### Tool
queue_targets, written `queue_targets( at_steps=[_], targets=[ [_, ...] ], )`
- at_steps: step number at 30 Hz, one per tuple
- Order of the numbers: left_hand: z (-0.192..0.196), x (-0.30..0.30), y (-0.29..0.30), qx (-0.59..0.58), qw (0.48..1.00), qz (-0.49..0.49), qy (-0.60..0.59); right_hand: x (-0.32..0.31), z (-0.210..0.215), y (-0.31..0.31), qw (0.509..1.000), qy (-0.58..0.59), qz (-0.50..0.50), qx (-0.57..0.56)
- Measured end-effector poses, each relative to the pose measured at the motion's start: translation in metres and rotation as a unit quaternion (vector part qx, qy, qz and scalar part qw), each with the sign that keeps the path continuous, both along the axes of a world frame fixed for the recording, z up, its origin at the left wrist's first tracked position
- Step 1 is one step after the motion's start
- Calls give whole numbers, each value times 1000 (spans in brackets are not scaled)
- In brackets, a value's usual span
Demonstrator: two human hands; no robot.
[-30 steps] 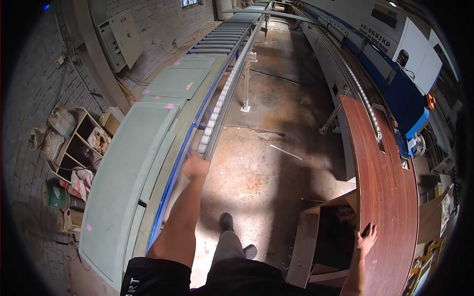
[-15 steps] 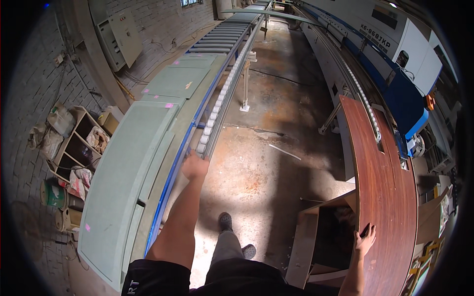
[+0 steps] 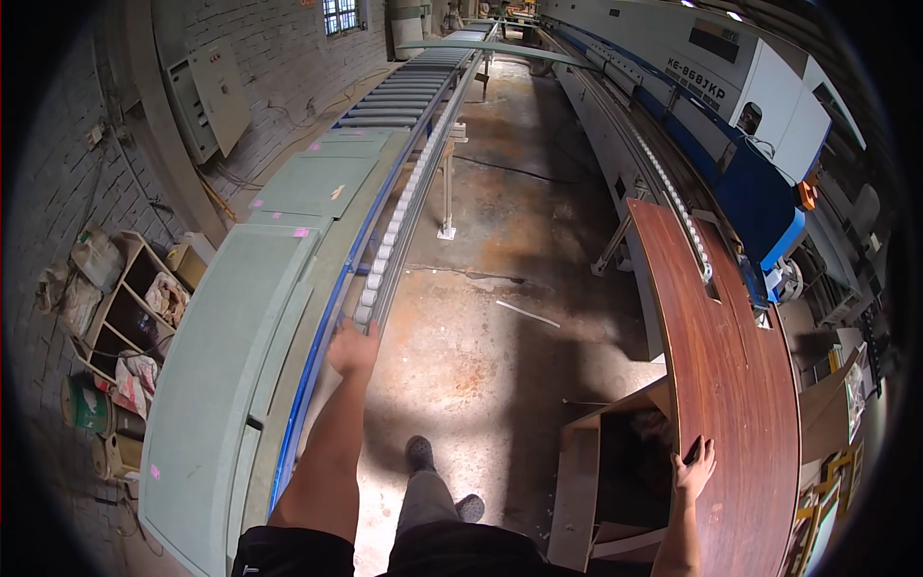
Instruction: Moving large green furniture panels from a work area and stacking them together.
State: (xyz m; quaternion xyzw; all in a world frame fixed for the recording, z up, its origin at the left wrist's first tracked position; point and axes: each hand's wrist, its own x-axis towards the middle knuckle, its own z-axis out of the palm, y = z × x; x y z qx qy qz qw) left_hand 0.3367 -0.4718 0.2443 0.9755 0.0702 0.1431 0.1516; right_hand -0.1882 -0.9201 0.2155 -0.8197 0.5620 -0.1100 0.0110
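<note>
My left hand (image 3: pixel 354 348) reaches forward on the left and is closed on the near end of a metal rail with a row of small white rollers (image 3: pixel 383 258). Some of its fingertips are hidden behind the rail end. My right hand (image 3: pixel 694 468) rests on the edge of a long red-brown wood-grain board (image 3: pixel 735 423), fingers apart, holding nothing. Left of my left arm, pale green panels (image 3: pixel 216 375) with small pink stickers lie stacked on a blue-framed roller conveyor (image 3: pixel 389 117).
A large white and blue machine (image 3: pixel 760 106) runs along the right, with another roller rail (image 3: pixel 673 183). Beneath the wood-grain board stands an open wooden box (image 3: pixel 580 490). A pale strip (image 3: pixel 529 313) lies on the floor. A cluttered shelf (image 3: pixel 120 308) stands at the left wall.
The view has tilted up slightly and turned a little right, so things sit further left in it. Both hands keep their places on the rail and the board.
</note>
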Motion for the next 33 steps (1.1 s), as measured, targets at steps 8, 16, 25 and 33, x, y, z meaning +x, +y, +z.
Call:
queue_targets(
  at_steps=[8, 16, 25, 33],
  targets=[
    [-1, 0, 1, 1, 1000, 7, -16, -1, -1, -1, 1000, -13, 0, -3],
    [-2, 0, -1, 5, 1000, 5, -9, -1, 0, -2, 1000, 2, -6, 1],
    [-3, 0, 1, 9, 1000, 7, -20, 1, 2, 0, 1000, -1, -4, 2],
    [-2, -1, 0, 8, 1000, 6, -22, 1, 2, 1, 1000, 0, -3, 0]
  ],
)
